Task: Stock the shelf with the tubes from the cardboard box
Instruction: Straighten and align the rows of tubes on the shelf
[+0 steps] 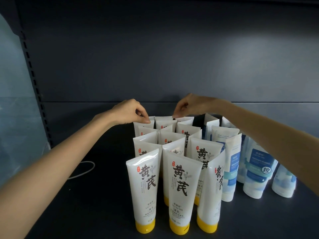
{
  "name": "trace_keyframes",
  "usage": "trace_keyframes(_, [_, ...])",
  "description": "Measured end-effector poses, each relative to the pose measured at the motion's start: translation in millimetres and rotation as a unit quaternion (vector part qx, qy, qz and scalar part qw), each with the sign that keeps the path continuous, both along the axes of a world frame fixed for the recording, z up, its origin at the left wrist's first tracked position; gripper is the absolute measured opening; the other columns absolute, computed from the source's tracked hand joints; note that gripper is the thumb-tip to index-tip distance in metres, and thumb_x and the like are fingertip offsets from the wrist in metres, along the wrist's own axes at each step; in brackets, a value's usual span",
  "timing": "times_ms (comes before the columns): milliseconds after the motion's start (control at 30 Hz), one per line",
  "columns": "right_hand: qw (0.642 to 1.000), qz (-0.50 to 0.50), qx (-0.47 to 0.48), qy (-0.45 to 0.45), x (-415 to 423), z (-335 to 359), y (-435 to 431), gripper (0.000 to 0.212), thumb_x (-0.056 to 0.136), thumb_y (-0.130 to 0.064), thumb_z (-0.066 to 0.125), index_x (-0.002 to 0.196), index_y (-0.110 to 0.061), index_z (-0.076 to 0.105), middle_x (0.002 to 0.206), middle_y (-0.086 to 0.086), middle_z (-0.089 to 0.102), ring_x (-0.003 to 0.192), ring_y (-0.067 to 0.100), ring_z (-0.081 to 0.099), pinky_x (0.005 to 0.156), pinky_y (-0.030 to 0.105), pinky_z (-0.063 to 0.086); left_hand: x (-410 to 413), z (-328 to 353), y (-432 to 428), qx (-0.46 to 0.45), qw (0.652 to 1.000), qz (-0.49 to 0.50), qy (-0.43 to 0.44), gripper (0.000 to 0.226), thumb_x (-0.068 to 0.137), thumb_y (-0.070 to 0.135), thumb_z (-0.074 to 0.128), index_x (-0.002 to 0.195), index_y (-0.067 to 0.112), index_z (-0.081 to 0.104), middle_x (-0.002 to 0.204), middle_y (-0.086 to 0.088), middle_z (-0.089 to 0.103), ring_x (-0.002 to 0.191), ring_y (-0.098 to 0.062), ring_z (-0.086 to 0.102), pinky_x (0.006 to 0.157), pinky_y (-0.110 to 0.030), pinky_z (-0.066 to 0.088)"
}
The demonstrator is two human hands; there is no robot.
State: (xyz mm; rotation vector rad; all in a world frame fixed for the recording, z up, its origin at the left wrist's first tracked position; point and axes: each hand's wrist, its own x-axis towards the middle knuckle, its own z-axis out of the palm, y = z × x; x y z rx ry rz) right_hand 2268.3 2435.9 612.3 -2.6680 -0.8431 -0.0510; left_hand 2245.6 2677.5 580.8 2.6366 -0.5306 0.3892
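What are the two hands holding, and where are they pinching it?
Each hand pinches the flat top edge of a back-row white tube: the left hand the left tube, the right hand one further right.

A dark grey shelf (96, 195) with a dark back panel carries the stock. White tubes with yellow caps (177, 195) stand cap-down on it in three rows running front to back, packed close, some touching and turned at angles. Just to their right stand white-and-blue tubes (255, 169), also cap-down, several leaning toward the right. A thin white loop (82, 169) lies flat on the bare shelf surface left of the yellow-capped group.
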Motion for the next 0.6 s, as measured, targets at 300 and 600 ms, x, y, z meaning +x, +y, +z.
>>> trace_keyframes(300, [0.998,-0.018,-0.061,0.029,0.0,2.0,-33.9,0.010,0.083,-0.031,0.070,0.090,-0.025,0.073,0.072,-0.022,0.061,0.075,0.003,0.055,0.084,0.018,0.040,3.2,2.6,-28.1,0.021,0.999,-0.039,0.012,0.011,0.079,0.031,0.073,0.087,0.023,0.074,0.079,0.014,0.055,0.077,-0.007,0.051,0.070,-0.025,0.040])
trace_keyframes(600, [0.998,-0.026,-0.045,-0.044,-1.8,-6.8,-28.7,0.019,0.083,-0.022,0.072,0.067,-0.021,0.063,0.061,-0.016,0.053,0.058,0.003,0.048,0.056,0.010,0.034,8.2,1.7,-32.5,0.054,0.998,-0.023,-0.019,0.015,0.077,0.036,0.074,0.078,0.021,0.075,0.079,0.014,0.057,0.079,-0.007,0.054,0.071,-0.031,0.045])
